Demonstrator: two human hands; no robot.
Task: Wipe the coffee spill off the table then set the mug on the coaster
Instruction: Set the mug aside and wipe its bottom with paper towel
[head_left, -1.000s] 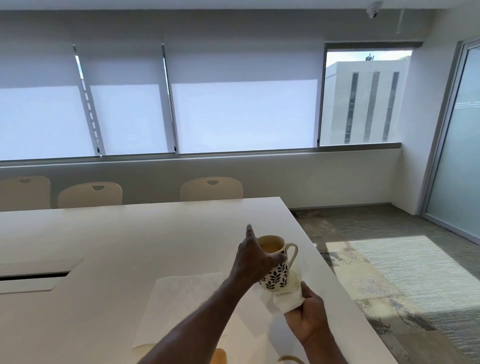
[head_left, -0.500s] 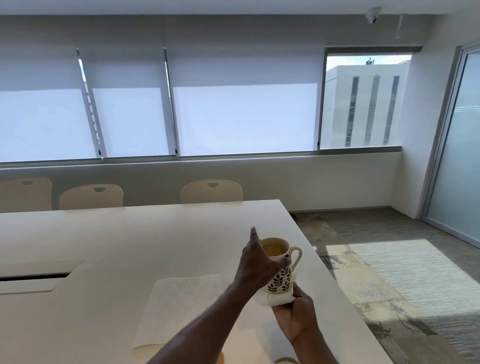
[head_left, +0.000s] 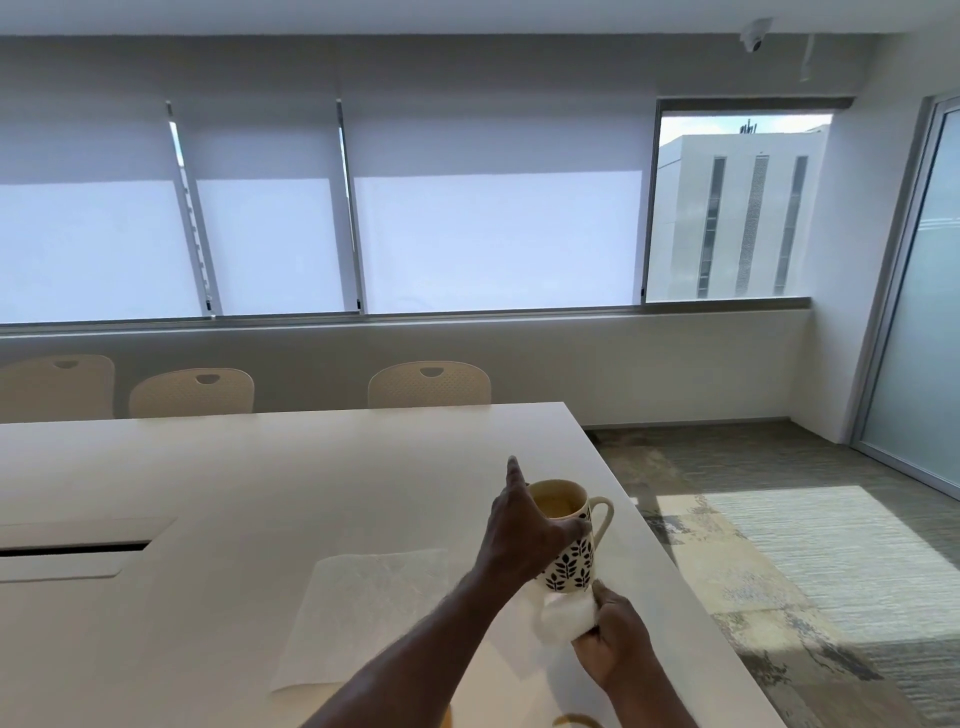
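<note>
Cream mug (head_left: 569, 565) holds tan coffee (head_left: 557, 505); left hand (head_left: 524, 535) grips it.

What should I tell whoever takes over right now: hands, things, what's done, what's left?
Left hand grips the mug by its body; it has coffee in it and seems held just off the table, near the right edge.
Right hand holds a wadded towel against the mug's base.
A flat towel lies on the table left of the mug.
Done: mug lifted, base being wiped.
Left: a brown ring at the bottom edge may be spill, so wipe it. The coaster is not clearly in view; find it and set the mug on it.
</note>
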